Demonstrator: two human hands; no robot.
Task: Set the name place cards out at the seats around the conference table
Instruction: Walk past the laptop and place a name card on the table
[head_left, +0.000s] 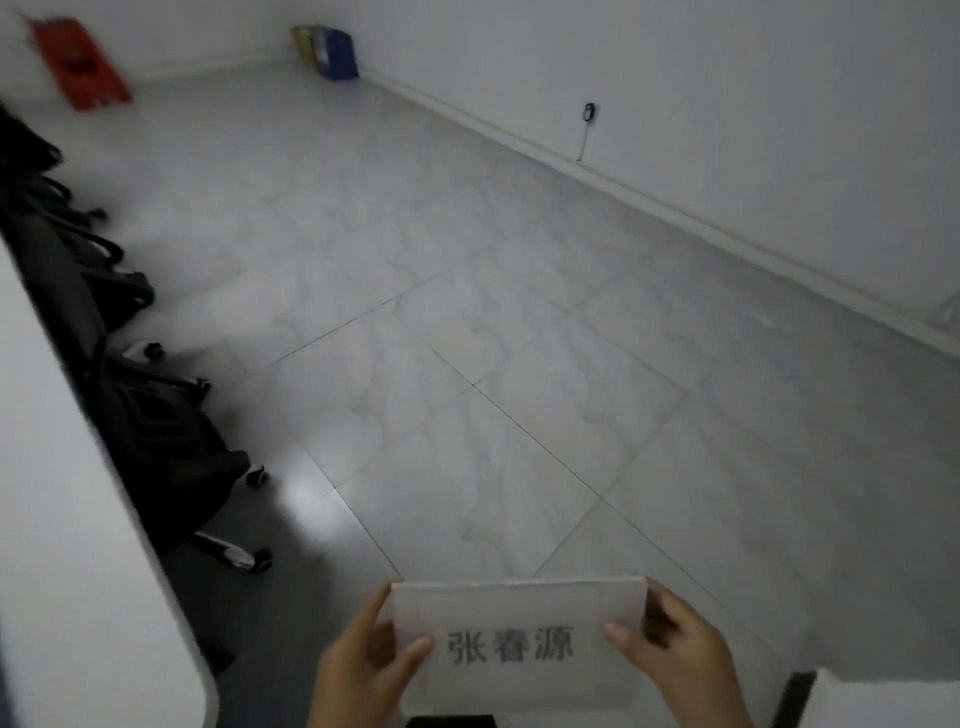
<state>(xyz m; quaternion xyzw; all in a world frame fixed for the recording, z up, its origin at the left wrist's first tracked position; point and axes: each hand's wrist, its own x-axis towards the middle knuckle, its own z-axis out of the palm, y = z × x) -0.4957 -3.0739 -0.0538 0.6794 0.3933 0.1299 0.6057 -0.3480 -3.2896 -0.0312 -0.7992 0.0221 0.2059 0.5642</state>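
A white name place card (519, 613) with three dark printed characters is held up at the bottom centre of the view, over the tiled floor. My left hand (358, 670) grips its left edge, thumb on the front face. My right hand (675, 654) grips its right edge the same way. The white conference table (62, 493) runs along the left side of the view, its edge slanting from top left to bottom. No other card is visible.
Several black wheeled office chairs (156, 431) stand tucked along the table's edge. A red box (78, 62) and a blue box (332, 52) sit at the far wall. A white surface corner (883, 701) shows at bottom right. Grey tiled floor (519, 312) spreads ahead.
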